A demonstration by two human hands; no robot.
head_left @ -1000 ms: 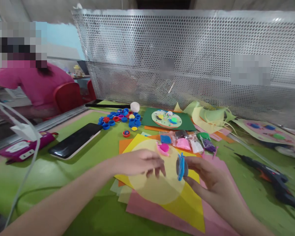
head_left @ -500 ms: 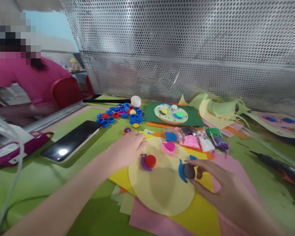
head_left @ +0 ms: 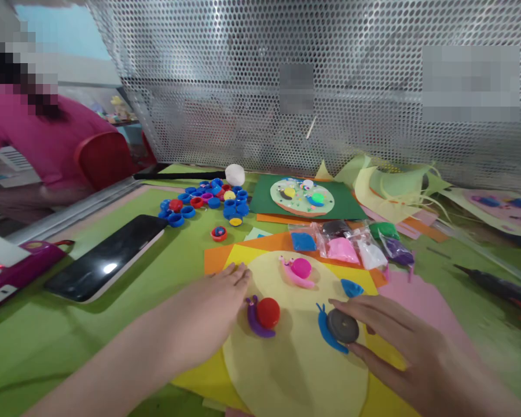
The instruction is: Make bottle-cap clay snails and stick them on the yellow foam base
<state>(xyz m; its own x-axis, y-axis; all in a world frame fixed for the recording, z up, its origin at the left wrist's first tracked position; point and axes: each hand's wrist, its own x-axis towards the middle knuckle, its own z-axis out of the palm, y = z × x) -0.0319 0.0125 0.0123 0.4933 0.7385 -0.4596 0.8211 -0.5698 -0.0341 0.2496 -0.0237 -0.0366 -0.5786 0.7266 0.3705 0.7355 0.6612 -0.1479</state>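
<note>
A blue clay snail with a grey bottle-cap shell (head_left: pixel 342 326) rests on the right part of a pale yellow paper circle (head_left: pixel 304 370). The thumb and index finger of my right hand (head_left: pixel 399 336) grip the edges of that cap. My left hand (head_left: pixel 217 304) lies flat, fingers stretched out, at the circle's left edge. Close beside it is a purple snail with a red cap (head_left: pixel 268 313). Higher on the circle sits a pink snail (head_left: pixel 301 269). A small blue clay piece (head_left: pixel 351 288) lies just above my right hand.
Several bottle caps (head_left: pixel 176 219) stand beyond my left hand, near a phone (head_left: pixel 106 258). Clay bags (head_left: pixel 342 249) line the upper side of the yellow sheet (head_left: pixel 247 255). A glue gun (head_left: pixel 495 286) lies at right. Perforated metal (head_left: pixel 226 127) closes the back; a person (head_left: pixel 65 127) sits at left.
The view has shifted closer to the circle. My right hand remains around the grey cap, with the blue snail now lower in view. My left hand appears lower, still flat.
</note>
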